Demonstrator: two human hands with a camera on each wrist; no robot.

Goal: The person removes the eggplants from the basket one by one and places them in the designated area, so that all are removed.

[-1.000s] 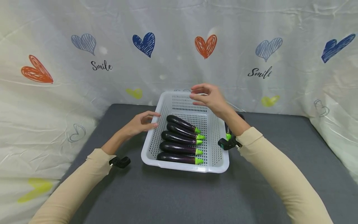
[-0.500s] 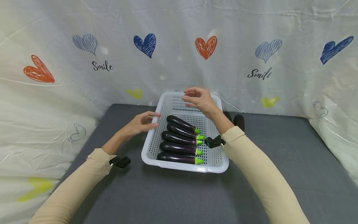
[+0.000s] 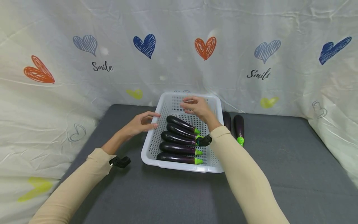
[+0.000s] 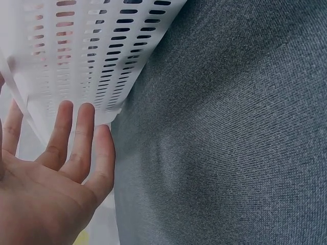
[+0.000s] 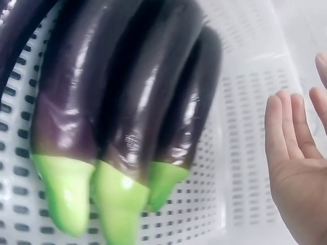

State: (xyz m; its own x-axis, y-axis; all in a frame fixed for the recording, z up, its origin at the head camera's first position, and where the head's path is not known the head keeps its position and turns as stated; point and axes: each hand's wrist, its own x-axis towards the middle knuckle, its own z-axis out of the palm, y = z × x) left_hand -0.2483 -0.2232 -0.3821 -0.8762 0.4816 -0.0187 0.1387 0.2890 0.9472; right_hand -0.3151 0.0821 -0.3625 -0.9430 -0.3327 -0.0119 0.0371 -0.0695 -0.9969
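Observation:
A white perforated plastic basket [image 3: 184, 168] stands on a dark grey cloth surface. Inside it several glossy purple eggplants [image 3: 178, 148] lie side by side, their green stem ends toward the right. My left hand [image 3: 139, 123] is at the basket's left rim, fingers loosely extended; the left wrist view has them beside the outer wall [image 4: 115, 56], and contact is hard to tell. Above the far part of the basket hovers my right hand [image 3: 198, 107], with nothing in its loosely bent fingers. In the right wrist view that hand [image 5: 301, 153] is apart from the eggplants [image 5: 148, 92].
Right of the basket, two more eggplants lie on the cloth: one [image 3: 239, 127] in plain view, the other [image 3: 227, 120] partly behind the right forearm. A white curtain [image 3: 173, 71] printed with hearts hangs behind the table [image 3: 167, 199].
My right hand has moved left and slightly down over the basket, uncovering the two eggplants on the right. The left hand, the basket and the eggplants have stayed in place.

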